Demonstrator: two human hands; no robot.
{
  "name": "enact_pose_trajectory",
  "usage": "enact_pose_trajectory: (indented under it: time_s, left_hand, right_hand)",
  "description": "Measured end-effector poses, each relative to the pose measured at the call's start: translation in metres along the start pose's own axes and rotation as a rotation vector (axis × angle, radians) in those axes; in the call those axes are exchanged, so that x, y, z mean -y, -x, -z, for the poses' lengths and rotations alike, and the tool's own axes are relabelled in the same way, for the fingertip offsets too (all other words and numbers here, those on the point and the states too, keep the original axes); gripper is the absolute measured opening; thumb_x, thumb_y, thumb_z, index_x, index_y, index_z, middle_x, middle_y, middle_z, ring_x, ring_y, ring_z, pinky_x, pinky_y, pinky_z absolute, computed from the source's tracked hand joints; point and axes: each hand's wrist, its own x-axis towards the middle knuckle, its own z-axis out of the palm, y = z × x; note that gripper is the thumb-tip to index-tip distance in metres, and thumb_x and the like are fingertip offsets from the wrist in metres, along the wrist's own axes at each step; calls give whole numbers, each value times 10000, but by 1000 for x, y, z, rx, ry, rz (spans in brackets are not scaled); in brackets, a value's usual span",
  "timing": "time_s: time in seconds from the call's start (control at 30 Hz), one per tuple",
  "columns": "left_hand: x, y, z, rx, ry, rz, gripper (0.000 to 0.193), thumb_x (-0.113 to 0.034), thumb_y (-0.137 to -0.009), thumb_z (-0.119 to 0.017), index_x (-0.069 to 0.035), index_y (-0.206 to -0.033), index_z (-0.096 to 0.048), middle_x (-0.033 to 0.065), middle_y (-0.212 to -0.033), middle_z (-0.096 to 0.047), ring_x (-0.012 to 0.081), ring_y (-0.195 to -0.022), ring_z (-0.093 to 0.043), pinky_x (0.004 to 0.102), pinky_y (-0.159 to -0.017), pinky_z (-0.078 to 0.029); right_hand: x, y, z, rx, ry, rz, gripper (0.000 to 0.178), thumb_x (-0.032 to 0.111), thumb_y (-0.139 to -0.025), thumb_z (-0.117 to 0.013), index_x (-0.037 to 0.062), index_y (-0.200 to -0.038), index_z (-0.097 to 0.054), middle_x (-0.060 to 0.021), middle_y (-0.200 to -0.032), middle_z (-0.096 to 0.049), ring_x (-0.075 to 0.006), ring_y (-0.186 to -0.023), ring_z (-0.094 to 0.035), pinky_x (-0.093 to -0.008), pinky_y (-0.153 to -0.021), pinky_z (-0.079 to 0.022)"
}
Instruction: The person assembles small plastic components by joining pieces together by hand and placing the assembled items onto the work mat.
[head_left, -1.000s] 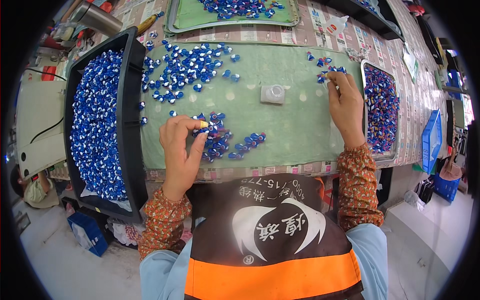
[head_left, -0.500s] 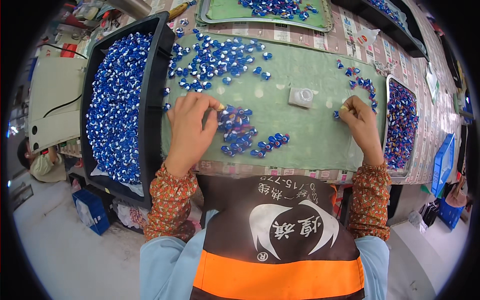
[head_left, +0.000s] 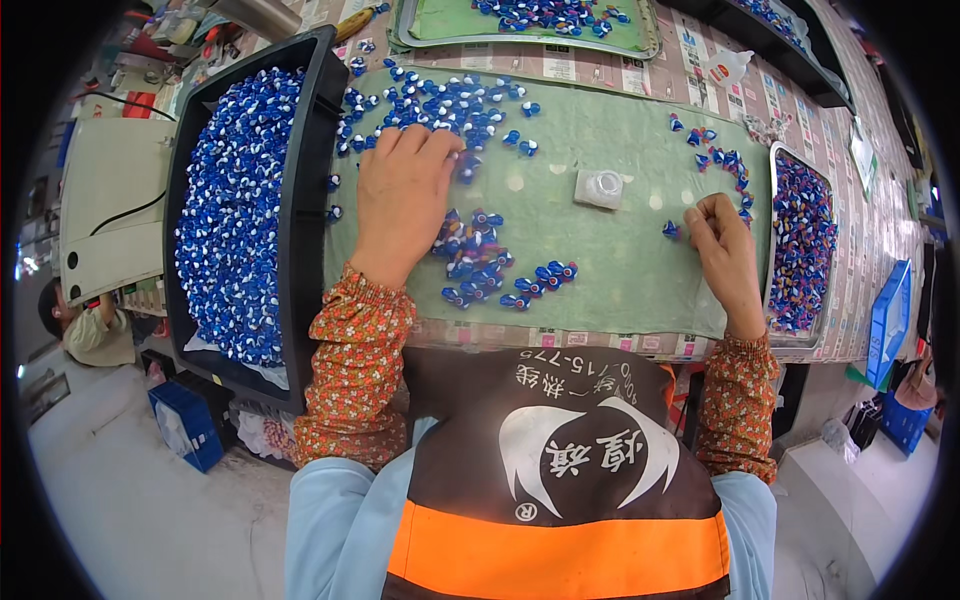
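Note:
Small blue and white plastic pieces lie in a heap (head_left: 450, 105) at the far side of a green mat (head_left: 600, 260). My left hand (head_left: 405, 195) lies palm down on that heap's near edge, fingers spread over the pieces. A smaller cluster of the pieces (head_left: 490, 265) sits just right of my left wrist. My right hand (head_left: 720, 240) rests on the mat near its right edge, fingers curled, next to a single blue piece (head_left: 670, 230). Whether it pinches anything is hidden. A small white square part (head_left: 600, 188) lies between my hands.
A black bin (head_left: 300, 230) full of blue pieces stands at the left. A metal tray (head_left: 772, 240) with more pieces sits at the right. Another green tray (head_left: 530, 25) is at the back. A blue crate (head_left: 885, 320) hangs off the table's right side.
My left hand has moved away from me, from the near cluster up onto the far heap. My right hand has stayed near the mat's right edge.

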Motion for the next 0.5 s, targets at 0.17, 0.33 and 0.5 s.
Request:
enact_pose_trajectory:
  time_s: [0.17,0.33,0.5]
  left_hand:
    - [-3,3,2,37,57,-34,191,-121,-888,-723,-138,-1076,-695,45,-985,-634,274,-983,-584,429,-850,-488]
    - [-10,8,-2,16,59,-53,202,-84,-887,-707,-99,-1087,-680,71,-1005,-631,292,-978,-583,418,-857,-496]
    - [-7,13,-5,-21,53,-80,191,-69,-902,-677,-85,-1091,-655,96,-1011,-623,317,-982,-583,432,-854,-494]
  right_hand:
    - [-4,13,9,23,-2,-2,141,124,-1012,-638,9,-977,-563,36,-766,-492,-48,-686,-427,-243,-611,-370]
    - [3,21,11,4,25,8,112,85,-998,-640,4,-1043,-576,21,-806,-512,-54,-724,-444,-241,-643,-393]
    - [5,24,12,14,13,66,207,-13,-951,-639,3,-1155,-605,-7,-911,-561,-79,-786,-496,-244,-695,-430]
